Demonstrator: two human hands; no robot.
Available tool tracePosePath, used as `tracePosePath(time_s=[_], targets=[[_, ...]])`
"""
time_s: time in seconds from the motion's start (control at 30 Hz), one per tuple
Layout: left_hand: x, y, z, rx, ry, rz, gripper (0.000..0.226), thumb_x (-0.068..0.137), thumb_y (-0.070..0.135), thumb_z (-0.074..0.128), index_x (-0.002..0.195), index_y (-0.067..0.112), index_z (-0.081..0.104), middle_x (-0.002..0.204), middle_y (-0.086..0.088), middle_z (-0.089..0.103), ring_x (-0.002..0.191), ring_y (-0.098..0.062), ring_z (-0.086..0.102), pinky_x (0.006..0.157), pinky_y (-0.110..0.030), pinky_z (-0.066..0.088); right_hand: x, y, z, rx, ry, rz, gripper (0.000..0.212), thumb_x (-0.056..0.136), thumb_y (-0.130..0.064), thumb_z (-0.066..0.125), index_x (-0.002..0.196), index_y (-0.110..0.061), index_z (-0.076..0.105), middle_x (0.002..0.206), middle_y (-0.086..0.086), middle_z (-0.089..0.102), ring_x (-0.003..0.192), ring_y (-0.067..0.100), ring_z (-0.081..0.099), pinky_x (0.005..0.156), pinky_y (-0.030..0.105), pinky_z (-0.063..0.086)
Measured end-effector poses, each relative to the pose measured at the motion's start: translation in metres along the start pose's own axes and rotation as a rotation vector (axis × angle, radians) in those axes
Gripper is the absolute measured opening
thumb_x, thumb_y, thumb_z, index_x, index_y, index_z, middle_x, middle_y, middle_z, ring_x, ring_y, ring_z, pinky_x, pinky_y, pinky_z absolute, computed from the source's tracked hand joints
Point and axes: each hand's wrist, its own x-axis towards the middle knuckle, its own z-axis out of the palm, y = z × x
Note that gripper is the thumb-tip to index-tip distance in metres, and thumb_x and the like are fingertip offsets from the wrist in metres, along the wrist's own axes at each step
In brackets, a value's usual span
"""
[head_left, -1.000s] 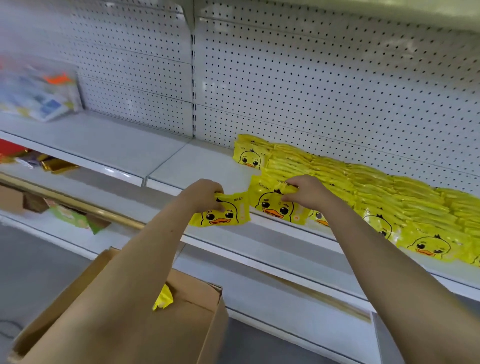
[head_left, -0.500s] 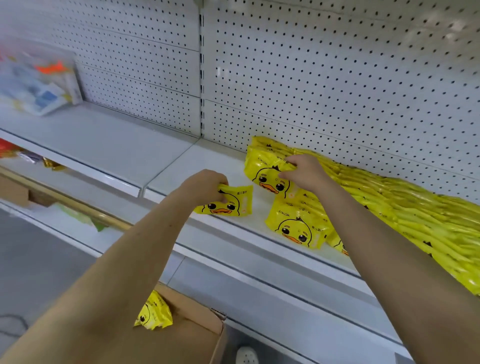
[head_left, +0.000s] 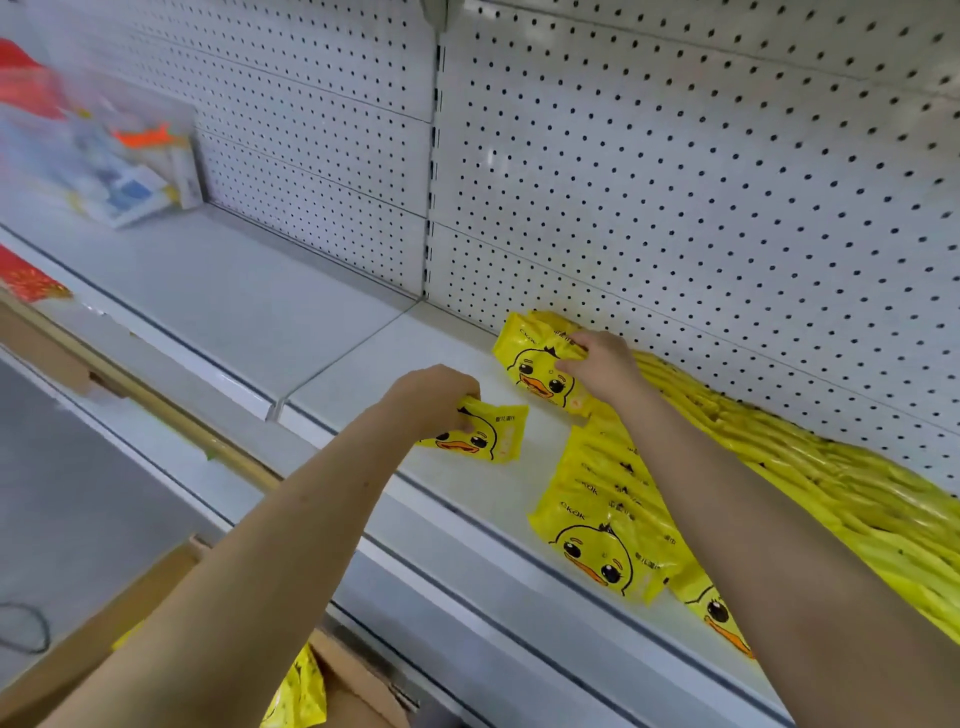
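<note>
My left hand (head_left: 434, 397) grips a small yellow duck packet (head_left: 485, 434) just above the white shelf (head_left: 374, 358). My right hand (head_left: 602, 366) holds the top of another yellow duck packet (head_left: 535, 371), which stands at the left end of a back row of the same packets (head_left: 810, 467) leaning along the pegboard. A front row of duck packets (head_left: 608, 530) lies on the shelf near its front edge, partly hidden by my right forearm.
An open cardboard box (head_left: 358, 691) sits below the shelf with a yellow packet (head_left: 298, 696) inside. Blurred packaged goods (head_left: 119, 161) stand at the shelf's far left. White pegboard (head_left: 675, 171) backs the shelf. Lower shelves and grey floor lie to the left.
My right hand has carried its packet back towards the pegboard, to the left end of the back row. My left hand has stayed near the shelf's front with its packet. The camera has moved closer.
</note>
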Motion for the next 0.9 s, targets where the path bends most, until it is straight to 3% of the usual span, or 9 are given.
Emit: tracePosePath(time_s=[0.3,0.47,0.6,0.77,0.9], targets=[[0.013,0.007,0.02,-0.008,-0.013,-0.003,0.028,0.085,0.037,0.061,0.111,0.027,0.058,0.101,0.002,0.061,0.088,-0.015,0.049,0.068,-0.028,0.036,0.03,0.019,0.03,0.016,-0.042,0.033,0.049,0.085,-0.025,0.069,0.13,-0.011,0.056,0.129,0.013,0.058,0.115,0.028,0.054,0.081,0.025,0.038],[0.017,0.006,0.024,-0.013,-0.018,-0.006,0.028,0.086,0.036,0.061,0.112,0.026,0.059,0.102,0.002,0.062,0.093,-0.017,0.054,0.069,-0.027,0.035,0.031,0.037,0.045,-0.079,-0.12,0.02,0.053,0.087,-0.025,0.067,0.135,-0.011,0.051,0.136,0.013,0.052,0.124,0.029,0.048,0.095,0.032,0.04],[0.023,0.006,0.026,-0.01,-0.02,-0.007,0.027,0.086,0.035,0.061,0.112,0.026,0.058,0.102,0.002,0.062,0.093,-0.017,0.054,0.068,-0.027,0.035,0.038,0.046,0.045,-0.086,-0.097,0.024,0.052,0.088,-0.026,0.065,0.137,-0.013,0.049,0.14,0.012,0.047,0.127,0.029,0.046,0.098,0.036,0.04],[0.031,0.007,0.028,-0.003,-0.02,0.022,0.028,0.086,0.036,0.062,0.112,0.025,0.058,0.104,0.003,0.062,0.099,-0.018,0.055,0.071,-0.026,0.034,0.042,0.051,0.043,-0.37,0.047,-0.095,0.047,0.086,-0.039,0.065,0.126,-0.017,0.057,0.127,0.006,0.052,0.124,0.028,0.042,0.098,0.04,0.038],[0.034,0.007,0.029,0.002,-0.016,0.022,0.03,0.086,0.036,0.061,0.114,0.025,0.057,0.106,0.003,0.061,0.1,-0.018,0.055,0.072,-0.026,0.034,0.041,0.051,0.045,-0.539,0.002,-0.169,0.049,0.086,-0.041,0.064,0.126,-0.016,0.052,0.126,0.003,0.052,0.121,0.026,0.044,0.096,0.039,0.039]])
